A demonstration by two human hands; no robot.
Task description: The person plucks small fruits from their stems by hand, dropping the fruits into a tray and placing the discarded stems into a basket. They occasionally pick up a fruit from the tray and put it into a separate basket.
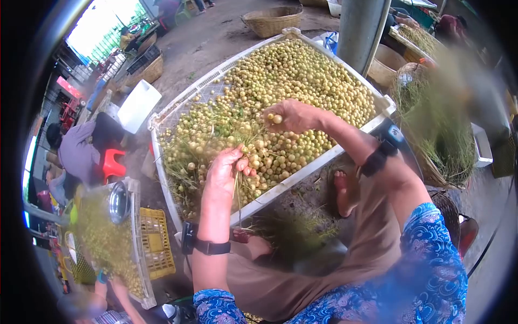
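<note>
My left hand (222, 168) is closed on a bunch of thin green stems (236, 193), with small round yellow-green fruits (261, 159) at its fingertips. Above and to the right, my right hand (297, 115) has its fingers curled round loose fruit (277, 119); at least one shows between them, and the palm side is hidden. Both hands are over a large white mesh tray (286, 185) heaped with the same fruit. Loose stems lie among the fruit at the tray's left side.
A grey post (362, 38) stands behind the tray. Right of it, a basket (431, 170) holds a pile of stems. At left are a yellow crate (156, 243), a fruit-filled tray (135, 216) with another person's arms over it, and a red stool (113, 164). A wicker basket (272, 24) sits behind.
</note>
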